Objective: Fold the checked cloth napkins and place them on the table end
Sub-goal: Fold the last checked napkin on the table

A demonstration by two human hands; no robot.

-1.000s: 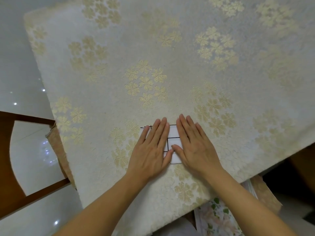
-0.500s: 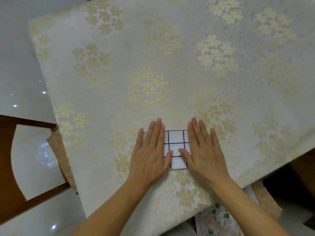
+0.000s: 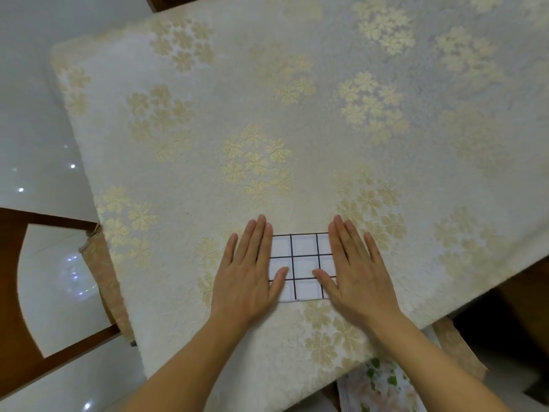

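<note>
Folded checked napkin [image 3: 303, 267], white with thin black grid lines, lying flat on the desk [image 3: 297, 114] close to its near edge, a small rectangle with only its middle strip showing. Pressed down at either side by two flat palms. Left hand [image 3: 248, 272] spread over the napkin's left edge, fingers straight and close together, pointing away, thumb angled in across the white squares. Right hand [image 3: 355, 272] laid the same way over the right edge, fingers straight and slightly fanned, thumb reaching in toward the other thumb, the two tips near but apart. Neither hand curled or pinching. Beneath, a cream tablecloth [image 3: 184, 179] with clusters of pale gold flowers covering the desk, hanging over the near edge. To the left, a dark wooden chair [image 3: 17, 292] with a curved back, beside the desk corner, over a glossy pale floor [image 3: 35, 129]. At lower right, below the desk edge, a floral-printed fabric [image 3: 383, 385] with green leaves, partly hidden.
</note>
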